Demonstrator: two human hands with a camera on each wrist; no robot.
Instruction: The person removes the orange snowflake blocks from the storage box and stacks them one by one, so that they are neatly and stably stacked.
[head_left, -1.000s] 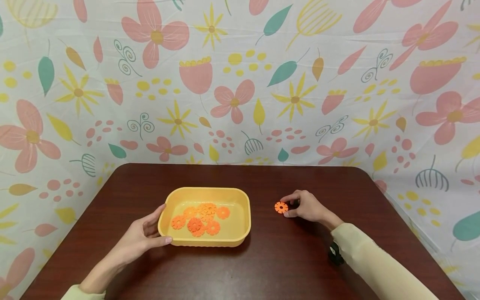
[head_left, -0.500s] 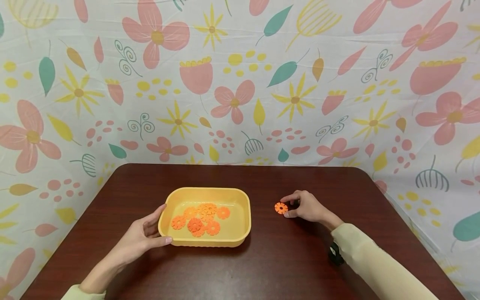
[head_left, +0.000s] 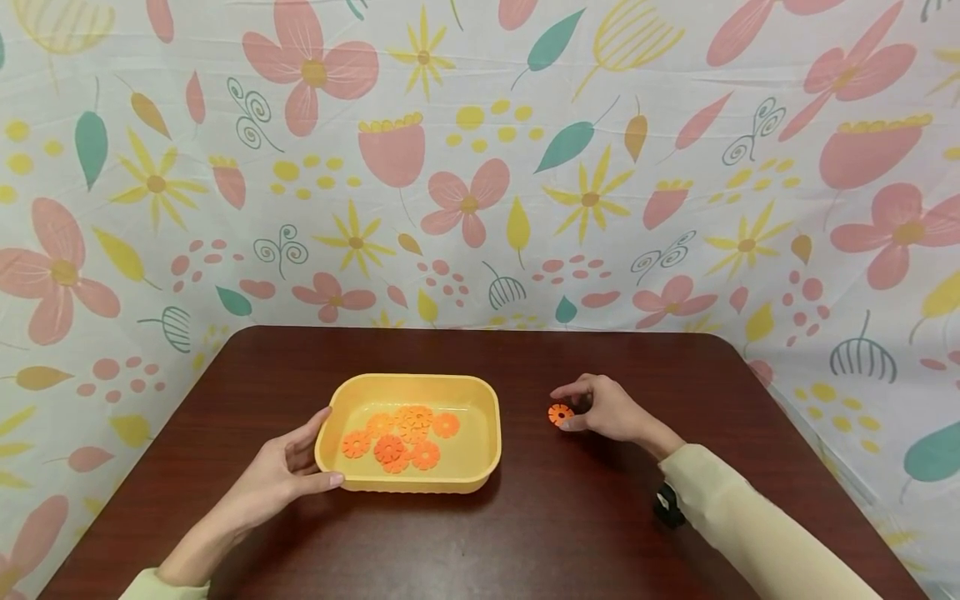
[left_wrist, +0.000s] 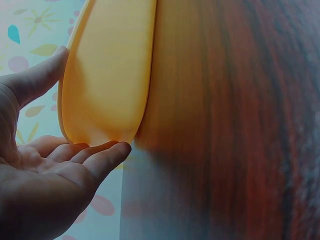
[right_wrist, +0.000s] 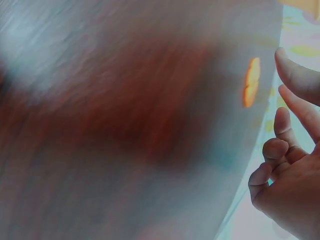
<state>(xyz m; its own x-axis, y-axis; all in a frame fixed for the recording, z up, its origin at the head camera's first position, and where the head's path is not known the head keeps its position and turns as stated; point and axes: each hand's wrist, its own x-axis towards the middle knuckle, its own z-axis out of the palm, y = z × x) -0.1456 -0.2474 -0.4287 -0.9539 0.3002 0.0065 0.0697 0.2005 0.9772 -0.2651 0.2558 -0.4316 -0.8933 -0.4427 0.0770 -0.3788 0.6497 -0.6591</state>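
Note:
At the left end of a yellow plastic tray (head_left: pixel 480 479), my left hand (head_left: pixel 273 475) holds the wall, thumb at the front corner and fingers along the side. The left wrist view shows its fingertips against the tray's outer wall (left_wrist: pixel 107 75). Several orange notched plastic discs (head_left: pixel 426 455) lie inside, some overlapping. To the right of the tray, one more orange disc (head_left: pixel 553 414) lies on the table. Over that disc is my right hand (head_left: pixel 615 410), thumb and index finger spread; the right wrist view shows a gap between its fingertips and the disc (right_wrist: pixel 251 82).
The dark brown wooden table (head_left: pixel 480 550) has rounded far corners. Behind it hangs a white cloth (head_left: pixel 480 108) printed with flowers and leaves. A black band with a small device (head_left: pixel 667 505) sits at the right wrist, below the cream sleeve (head_left: pixel 750 525).
My right index finger has lifted off the loose disc, and thumb and finger have parted. The disc stays on the table. The left hand and tray keep their place.

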